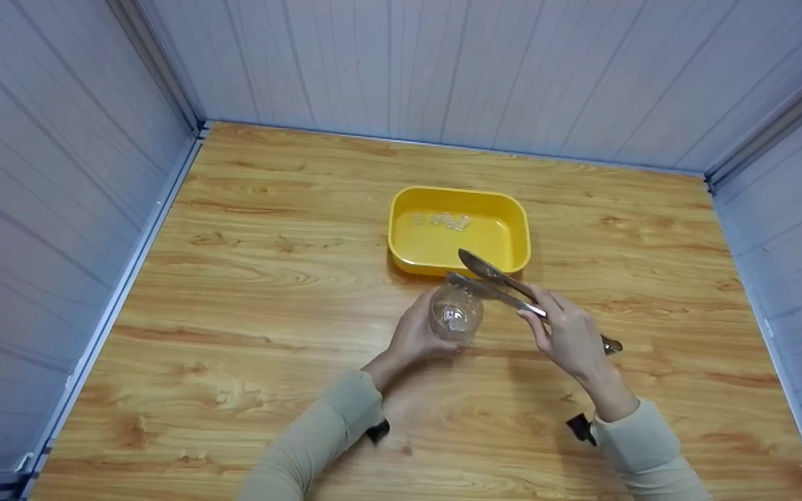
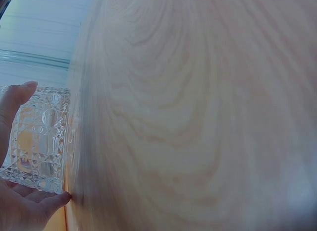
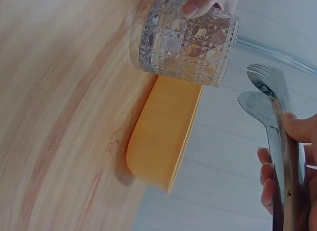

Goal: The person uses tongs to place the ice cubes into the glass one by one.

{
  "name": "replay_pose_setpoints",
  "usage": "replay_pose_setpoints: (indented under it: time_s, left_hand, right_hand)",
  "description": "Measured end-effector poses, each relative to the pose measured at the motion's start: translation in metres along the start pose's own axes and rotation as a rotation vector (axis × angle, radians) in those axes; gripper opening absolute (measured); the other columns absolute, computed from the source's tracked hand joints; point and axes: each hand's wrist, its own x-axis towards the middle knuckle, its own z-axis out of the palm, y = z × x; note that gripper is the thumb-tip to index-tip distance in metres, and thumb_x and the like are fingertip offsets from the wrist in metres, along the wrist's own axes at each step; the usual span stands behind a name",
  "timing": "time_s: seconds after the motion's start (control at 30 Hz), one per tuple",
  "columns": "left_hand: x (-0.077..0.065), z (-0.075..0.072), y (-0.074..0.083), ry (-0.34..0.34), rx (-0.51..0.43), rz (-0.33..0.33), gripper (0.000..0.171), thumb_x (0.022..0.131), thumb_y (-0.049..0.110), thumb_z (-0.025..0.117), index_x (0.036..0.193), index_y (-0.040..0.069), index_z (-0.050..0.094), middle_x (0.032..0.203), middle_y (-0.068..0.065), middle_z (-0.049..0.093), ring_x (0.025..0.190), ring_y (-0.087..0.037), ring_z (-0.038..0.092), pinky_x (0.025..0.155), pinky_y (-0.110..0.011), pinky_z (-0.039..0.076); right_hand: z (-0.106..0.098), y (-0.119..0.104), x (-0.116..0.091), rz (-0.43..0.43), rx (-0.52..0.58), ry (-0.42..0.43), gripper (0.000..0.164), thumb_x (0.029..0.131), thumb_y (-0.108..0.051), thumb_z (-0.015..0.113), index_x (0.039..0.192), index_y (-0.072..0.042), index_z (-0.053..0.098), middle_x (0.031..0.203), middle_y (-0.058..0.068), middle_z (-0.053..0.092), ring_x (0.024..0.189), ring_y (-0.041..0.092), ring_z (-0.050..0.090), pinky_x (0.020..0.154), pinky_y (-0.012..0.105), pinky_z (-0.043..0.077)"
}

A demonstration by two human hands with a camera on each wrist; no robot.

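Observation:
My left hand (image 1: pixel 418 332) grips a clear cut-glass tumbler (image 1: pixel 458 316), its thumb and fingers around the sides. The diamond-patterned wall of the glass (image 2: pixel 42 142) shows in the left wrist view. Clear pieces like ice cubes appear at the bottom of the glass in the head view. My right hand (image 1: pixel 568 334) holds metal serving tongs (image 1: pixel 512 296), one end fork-shaped and the other spoon-shaped. The tong tips are parted above the glass and the near rim of the yellow tub, with nothing visible between them.
A yellow plastic tub (image 1: pixel 408 261) stands just beyond the glass. Several clear ice-like pieces (image 1: pixel 448 221) lie inside it, toward the back left. White panel walls (image 1: pixel 415 69) enclose the wooden table (image 1: pixel 269 278) at the back and both sides.

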Motion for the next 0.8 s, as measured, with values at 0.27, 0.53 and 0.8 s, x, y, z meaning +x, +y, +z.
replay_pose_setpoints:
  time_s: [0.27, 0.53, 0.8]
  left_hand:
    - [0.0, 0.0, 0.001, -0.009, -0.017, -0.028, 0.098, 0.047, 0.013, 0.084, 0.131, 0.003, 0.035, 0.127, -0.007, 0.046, 0.117, -0.02, 0.041, 0.1, -0.032, 0.03]
    - [0.0, 0.0, 0.002, 0.0, -0.007, -0.041, 0.098, 0.047, 0.015, 0.085, 0.131, 0.004, 0.036, 0.127, -0.006, 0.047, 0.117, -0.019, 0.041, 0.1, -0.032, 0.03]
    - [0.0, 0.001, 0.002, 0.006, 0.005, -0.032, 0.098, 0.047, 0.015, 0.085, 0.131, 0.003, 0.036, 0.127, -0.008, 0.046, 0.116, -0.02, 0.042, 0.1, -0.032, 0.031]
  right_hand:
    - [0.001, 0.003, 0.005, 0.054, 0.011, -0.013, 0.043, 0.075, -0.01, 0.068, 0.114, 0.004, 0.054, 0.09, 0.017, 0.06, 0.073, 0.03, 0.06, 0.056, 0.04, 0.051]
    - [0.001, 0.01, 0.012, 0.111, -0.006, -0.016, 0.044, 0.077, -0.012, 0.068, 0.114, 0.007, 0.053, 0.089, 0.021, 0.059, 0.069, 0.031, 0.059, 0.053, 0.04, 0.051]
    - [0.002, 0.017, 0.019, 0.173, -0.039, -0.026, 0.043, 0.078, -0.016, 0.067, 0.112, 0.007, 0.055, 0.091, 0.021, 0.059, 0.071, 0.033, 0.059, 0.055, 0.044, 0.05]
